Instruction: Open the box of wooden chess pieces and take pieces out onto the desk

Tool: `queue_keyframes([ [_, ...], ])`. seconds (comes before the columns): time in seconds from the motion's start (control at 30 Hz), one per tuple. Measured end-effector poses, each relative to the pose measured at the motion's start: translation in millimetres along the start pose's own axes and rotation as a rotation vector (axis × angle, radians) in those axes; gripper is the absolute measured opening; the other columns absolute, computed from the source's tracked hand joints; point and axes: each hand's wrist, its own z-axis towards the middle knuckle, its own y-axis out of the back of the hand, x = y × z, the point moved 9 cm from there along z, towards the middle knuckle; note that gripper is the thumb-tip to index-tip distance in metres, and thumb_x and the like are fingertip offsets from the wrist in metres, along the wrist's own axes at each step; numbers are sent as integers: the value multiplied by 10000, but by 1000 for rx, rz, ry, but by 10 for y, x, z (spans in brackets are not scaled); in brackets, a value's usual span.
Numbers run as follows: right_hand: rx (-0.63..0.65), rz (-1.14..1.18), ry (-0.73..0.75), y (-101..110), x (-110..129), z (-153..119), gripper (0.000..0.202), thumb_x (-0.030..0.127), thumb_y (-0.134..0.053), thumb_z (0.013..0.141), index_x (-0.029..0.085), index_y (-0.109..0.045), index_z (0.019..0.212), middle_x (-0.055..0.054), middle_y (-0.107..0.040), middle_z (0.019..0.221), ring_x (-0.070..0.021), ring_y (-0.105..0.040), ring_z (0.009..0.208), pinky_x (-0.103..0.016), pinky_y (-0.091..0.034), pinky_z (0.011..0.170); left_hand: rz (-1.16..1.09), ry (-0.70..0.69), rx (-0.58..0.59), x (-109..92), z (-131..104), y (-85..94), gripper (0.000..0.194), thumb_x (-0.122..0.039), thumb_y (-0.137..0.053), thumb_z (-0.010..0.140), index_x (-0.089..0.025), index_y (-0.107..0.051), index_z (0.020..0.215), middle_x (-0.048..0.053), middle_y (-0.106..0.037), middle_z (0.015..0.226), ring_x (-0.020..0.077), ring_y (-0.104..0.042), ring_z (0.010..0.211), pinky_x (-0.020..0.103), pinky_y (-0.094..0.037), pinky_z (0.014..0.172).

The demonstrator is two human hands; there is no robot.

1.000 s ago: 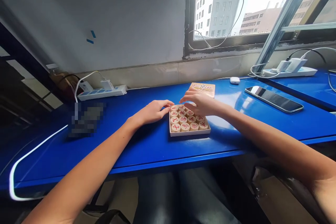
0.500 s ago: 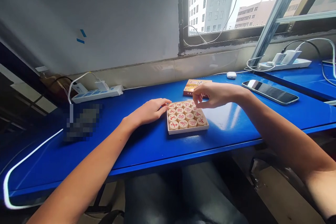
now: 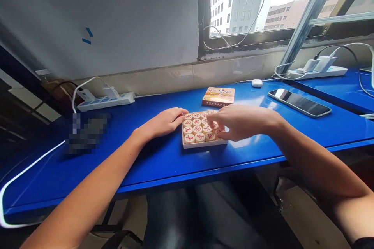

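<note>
Left hand (image 3: 163,123) flat, touching one tray (image 3: 204,144); right hand (image 3: 242,121) curled over round pieces (image 3: 194,128), grip unclear.

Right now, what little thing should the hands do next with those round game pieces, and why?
Probably close the right hand on one of the wooden pieces on the right side of the tray and lift it straight up. Its fingers already lie over those pieces, while the left hand rests at the tray's left edge and can steady it. Whether a piece is gripped yet is hidden.

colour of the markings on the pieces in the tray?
Red, on pale wooden discs; the head view shows them best, left of the right hand.
</note>
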Motion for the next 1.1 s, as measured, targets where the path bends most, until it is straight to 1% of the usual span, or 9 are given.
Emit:
queue_keyframes([
  [0.17, -47, 118, 12, 83, -20, -69, 219, 231, -589, 719, 210, -612, 937, -29, -658, 785, -144, -571, 653, -232, -347, 545, -51, 37, 35, -8, -20, -3, 552, -552, -272, 943, -198, -468, 1318, 80, -507, 1332, 245, -459, 1216, 360, -336, 1056],
  [0.27, -145, 227, 13, 243, -168, -132, 218, 268, -605, 725, 212, -610, 935, -21, -662, 853, -139, -585, 707, -227, -380, 585, -175, 81, 114, -5, -74, -57, 716, -655, -205, 913, -215, -211, 1478, 93, -321, 1483, 273, -304, 1351, 416, -247, 1116],
  [0.37, -224, 213, -73, 316, -448, -142, 228, 281, -607, 723, 207, -607, 939, -23, -658, 872, -143, -585, 716, -232, -384, 583, -171, 52, 234, -121, -130, -144, 1005, -746, -474, 764, -282, 31, 1499, 76, -92, 1557, 323, -148, 1409, 467, -193, 1136],
  [0.43, -184, 130, -178, 218, -639, -99, 230, 268, -610, 711, 204, -618, 932, -28, -656, 842, -148, -575, 677, -237, -361, 545, -106, 13, 275, -227, -147, -168, 1193, -722, -655, 624, -300, 43, 1494, 74, -47, 1557, 349, -121, 1409, 476, -172, 1145],
  [0.57, 3, -36, -310, -88, -804, -5, 192, 272, -621, 699, 193, -650, 871, -49, -645, 753, -163, -557, 613, -249, -306, 493, -63, 10, 256, -325, -134, -136, 1190, -689, -696, 589, -281, -39, 1494, 99, -181, 1508, 340, -223, 1376, 452, -232, 1130],
  [0.67, -135, -99, -314, 49, -705, -2, 150, 297, -594, 742, 181, -641, 824, -80, -648, 793, -189, -578, 691, -255, -308, 522, -38, 9, 264, -298, -133, -129, 1168, -687, -682, 601, -282, -43, 1491, 106, -208, 1491, 330, -242, 1367, 440, -241, 1126],
  [0.77, -331, 37, -103, 265, -342, -10, 147, 290, -568, 779, 188, -611, 875, -76, -655, 899, -187, -580, 805, -248, -350, 605, -6, 41, 264, -194, -140, -117, 1148, -695, -664, 608, -303, -45, 1491, 103, -233, 1484, 344, -250, 1357, 463, -236, 1120],
  [0.9, -289, 169, 76, 151, 66, 91, 109, 271, -549, 788, 184, -584, 844, -49, -653, 822, -164, -567, 741, -243, -336, 615, 21, 103, 229, -47, -150, -82, 1123, -709, -649, 608, -331, -66, 1489, 85, -229, 1493, 353, -240, 1351, 480, -215, 1120],
  [1.1, -260, 213, 16, -42, 87, 246, 121, 259, -533, 777, 171, -525, 694, -35, -619, 712, -137, -529, 642, -238, -287, 563, 13, 93, 222, -44, -163, -86, 1073, -699, -628, 645, -337, -72, 1488, 77, -254, 1476, 348, -255, 1334, 469, -233, 1104],
])
